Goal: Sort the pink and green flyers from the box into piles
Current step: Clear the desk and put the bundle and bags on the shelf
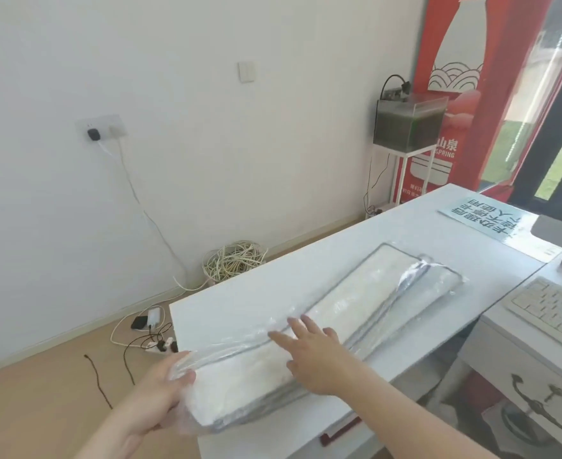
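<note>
Handling a long white bundle in clear plastic wrap with grey edging (349, 293) looks like a preparatory step; no pink or green flyers, and no box, show anywhere (whether they lie inside the wrap I cannot tell). The bundle lies lengthwise on the white countertop (256, 286), its near end at the counter's edge; the left hand (160, 392) curls round that end, gripping loose plastic; the right hand (316, 356) rests flat on top, fingers straight and spread. Next, I judge, the wrap needs opening, which calls for finding its seam; a white keyboard (551, 309) sits to the right.
</note>
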Available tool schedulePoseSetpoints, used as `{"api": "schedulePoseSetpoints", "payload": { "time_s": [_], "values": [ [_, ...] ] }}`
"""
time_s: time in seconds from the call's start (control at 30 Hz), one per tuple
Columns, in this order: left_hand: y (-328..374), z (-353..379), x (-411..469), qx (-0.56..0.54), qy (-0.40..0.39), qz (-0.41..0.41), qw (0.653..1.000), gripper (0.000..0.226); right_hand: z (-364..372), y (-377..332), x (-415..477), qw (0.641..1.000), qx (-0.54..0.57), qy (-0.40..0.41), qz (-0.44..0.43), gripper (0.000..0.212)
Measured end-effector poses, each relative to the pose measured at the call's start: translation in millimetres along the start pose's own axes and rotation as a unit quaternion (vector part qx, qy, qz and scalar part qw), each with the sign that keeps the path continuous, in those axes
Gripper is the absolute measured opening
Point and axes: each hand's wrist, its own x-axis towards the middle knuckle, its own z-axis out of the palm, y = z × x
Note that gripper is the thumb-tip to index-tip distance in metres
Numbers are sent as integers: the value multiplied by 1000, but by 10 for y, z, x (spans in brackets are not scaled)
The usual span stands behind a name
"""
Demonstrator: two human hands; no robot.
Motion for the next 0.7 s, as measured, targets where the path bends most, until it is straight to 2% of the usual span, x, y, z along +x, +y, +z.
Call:
{"api": "schedulePoseSetpoints", "payload": {
  "time_s": [0.07,0.13,0.2,0.23,0.3,0.37,0.4,0.47,0.5,0.57,0.63,0.7],
  "values": [
    [-31,-31,-37,-22,19,14,999,25,44,-86,-69,995,42,-72,-49,83],
    [6,-103,-46,-99,33,20,994,28,-4,-166,-143,984,100,-108,-96,93],
    [99,-141,-77,-182,56,23,981,32,1,-279,-175,985,93,-93,-114,102],
    [146,-151,-82,-206,63,33,976,32,40,-347,-156,990,65,-56,-111,102],
    [270,-157,-111,-217,68,69,971,29,115,-475,-100,993,24,63,-93,87],
    [466,-175,-184,-203,65,138,967,31,108,-560,-72,982,54,153,-92,65],
    [547,-204,-216,-192,58,178,963,44,74,-587,-66,978,95,165,-89,56],
    [645,-282,-255,-168,48,251,952,92,-36,-627,-95,960,214,160,-81,34],
    [645,-303,-248,-138,53,275,950,109,-96,-643,-109,942,284,159,-75,21],
    [584,-253,-192,-39,54,300,952,122,-236,-660,-147,890,426,146,-70,11],
    [513,-34,-148,67,4,302,951,127,-354,-616,-178,806,573,117,-91,20],
    [459,175,21,113,-53,280,952,125,-424,-506,-227,724,677,100,-87,28]
  ]
}}
